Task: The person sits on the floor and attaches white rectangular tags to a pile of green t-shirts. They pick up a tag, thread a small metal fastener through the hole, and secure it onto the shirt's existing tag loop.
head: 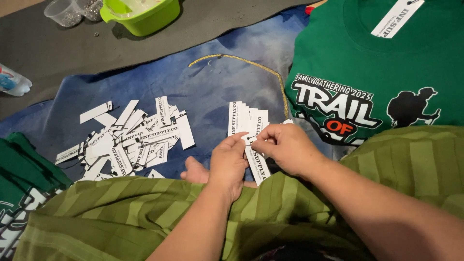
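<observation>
- Left hand (227,162): forearm comes up from the bottom edge, wrist straight, back of hand to the camera, fingers curled, thumb and forefinger pinching the tag (255,162) near its top end.
- Right hand (287,147): forearm enters from the lower right, wrist bent inward, fingers folded, fingertips pinched on the same tag at its hole, just beside the left thumb.
- Both hands closed on the tag, thumbs nearly touching; whether the right also holds a pin or string is too small to tell.
- Tag: white paper strip with black print, held tilted over the person's lap, lower end pointing down toward the green striped cloth (145,208).
- Fanned stack of tags (246,118) lies on the blue cloth (208,82) right behind the hands.
- Loose pile of tags (128,137) to the left, well apart from the hands.
- Green shirt (377,72) with printed front at upper right, a tag on its collar.
- Gold cord (251,65) curves on the blue cloth between the shirt and the stack.
- Green bowl (142,14) and clear cups (65,12) at the top left.
</observation>
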